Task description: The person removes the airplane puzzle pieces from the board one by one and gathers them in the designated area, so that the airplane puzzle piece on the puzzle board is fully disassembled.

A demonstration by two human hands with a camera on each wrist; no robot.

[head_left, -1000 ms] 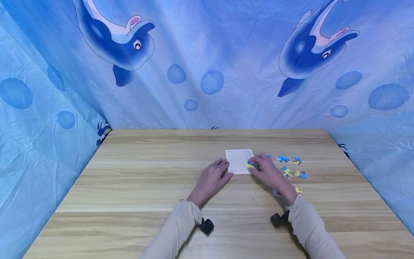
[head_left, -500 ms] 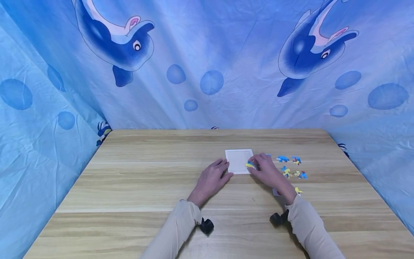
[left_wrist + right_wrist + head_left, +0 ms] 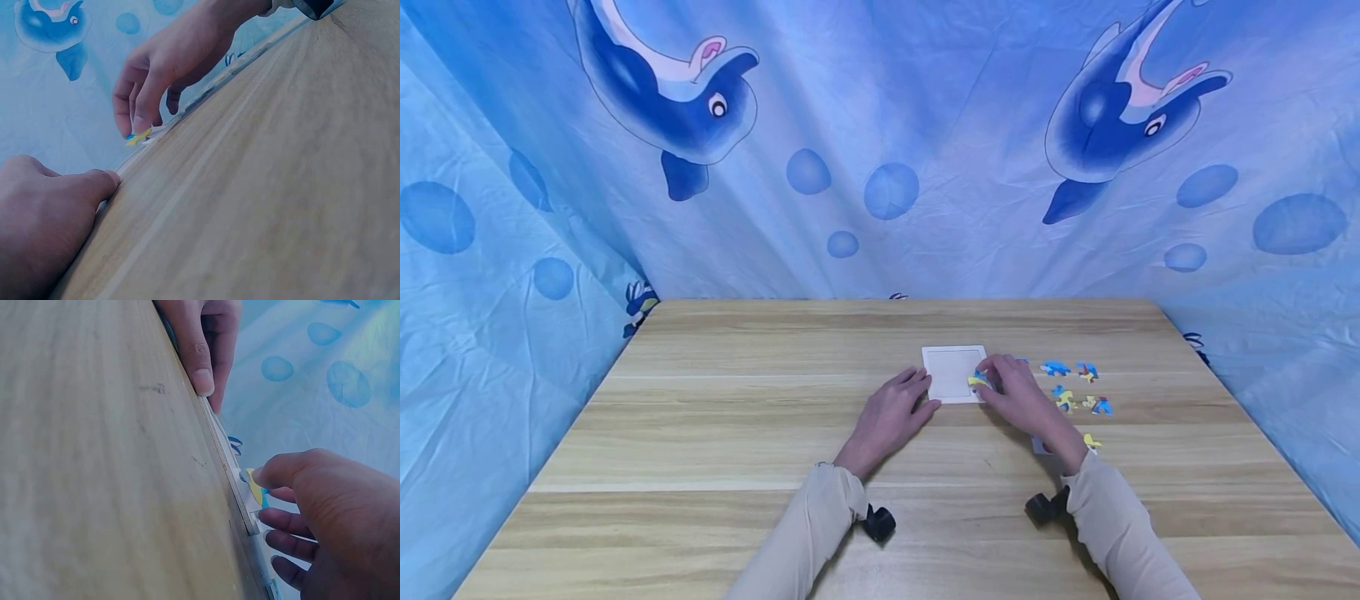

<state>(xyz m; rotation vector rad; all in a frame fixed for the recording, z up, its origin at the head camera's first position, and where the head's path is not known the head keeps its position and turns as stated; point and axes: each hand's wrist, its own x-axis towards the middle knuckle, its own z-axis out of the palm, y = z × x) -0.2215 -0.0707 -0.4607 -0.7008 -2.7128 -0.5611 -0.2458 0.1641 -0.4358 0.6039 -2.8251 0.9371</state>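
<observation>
A white square puzzle tray [image 3: 952, 349] lies on the table in the head view. My left hand [image 3: 891, 419] rests at its near left corner, fingertips along the left side and thumb at the front edge. Between thumb and index finger, my right hand [image 3: 1017, 396] pinches a blue and yellow puzzle piece [image 3: 977, 379] over the tray's right part. The left wrist view shows that puzzle piece [image 3: 139, 137] at the fingertips, low over the tray. In the right wrist view, the other right fingers are spread loosely below the pinch, and the left thumb [image 3: 203, 381] presses at the tray edge.
Several loose puzzle pieces [image 3: 1064, 400] lie right of the tray, some partly hidden by the right hand and forearm. A white card with red on it [image 3: 1040, 447] shows beside the right wrist. A blue dolphin-print curtain [image 3: 887, 100] surrounds the wooden table [image 3: 737, 433].
The puzzle piece in my right fingers has turned slightly, showing more of its blue part. My left hand and the tray have stayed where they were.
</observation>
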